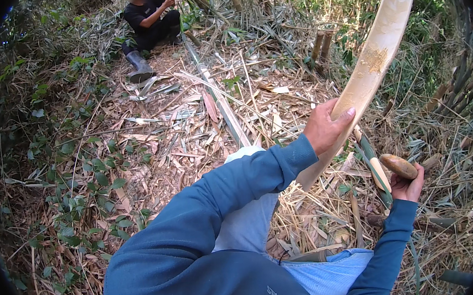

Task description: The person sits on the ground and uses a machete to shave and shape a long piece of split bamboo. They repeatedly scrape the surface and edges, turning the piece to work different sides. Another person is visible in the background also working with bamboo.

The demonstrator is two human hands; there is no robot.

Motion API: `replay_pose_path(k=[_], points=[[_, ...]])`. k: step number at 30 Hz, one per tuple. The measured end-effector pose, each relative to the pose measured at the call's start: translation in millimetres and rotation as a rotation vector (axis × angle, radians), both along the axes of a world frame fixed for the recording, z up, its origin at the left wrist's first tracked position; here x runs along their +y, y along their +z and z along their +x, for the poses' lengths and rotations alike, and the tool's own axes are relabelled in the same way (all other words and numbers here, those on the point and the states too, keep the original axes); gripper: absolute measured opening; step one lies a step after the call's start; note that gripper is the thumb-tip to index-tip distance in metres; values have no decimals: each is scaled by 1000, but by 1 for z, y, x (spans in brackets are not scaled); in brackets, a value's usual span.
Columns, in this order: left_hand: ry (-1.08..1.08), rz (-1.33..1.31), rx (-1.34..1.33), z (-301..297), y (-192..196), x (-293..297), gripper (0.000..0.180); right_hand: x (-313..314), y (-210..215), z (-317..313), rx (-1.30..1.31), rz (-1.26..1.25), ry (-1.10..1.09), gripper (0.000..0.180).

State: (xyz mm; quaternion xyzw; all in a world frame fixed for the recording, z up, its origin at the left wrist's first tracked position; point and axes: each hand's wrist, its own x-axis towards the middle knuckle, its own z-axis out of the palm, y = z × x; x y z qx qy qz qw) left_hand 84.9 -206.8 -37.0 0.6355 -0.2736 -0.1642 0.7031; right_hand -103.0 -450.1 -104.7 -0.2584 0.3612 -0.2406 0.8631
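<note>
My left hand (324,129) is closed on the edge of a long split bamboo piece (367,69), with the thumb on its pale, hollow inner face. The piece stands tilted, its far end rising to the upper right and its lower end beside my knee. A rough yellowish patch marks its inside. Lower right, my right hand (409,185) grips a smooth brown oval object (398,166); whether it is stone or wood I cannot tell. Just left of that hand lies a green bamboo pole (373,163) with a pale cut stretch.
Another person (147,19) sits at the top left in dark clothes and boots, a dark tool in hand. A long green split bamboo length (220,100) runs from there toward my knee. Dry leaves and shavings (175,159) cover the ground; short cut stumps (321,47) stand upper right.
</note>
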Motion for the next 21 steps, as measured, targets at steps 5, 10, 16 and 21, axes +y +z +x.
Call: replay_pose_path(k=[5,10,16,21], points=[[-1,-15,18,-2,4,-2,41,6,-4,6,-33,-212,-121,22],[62,4,17,0,4,0,40,23,3,12,182,-826,85,16],[152,-229,83,9,-11,-11,36,54,11,23,336,-768,153,13],[253,-247,91,24,-20,-20,33,83,22,36,180,-759,323,12]])
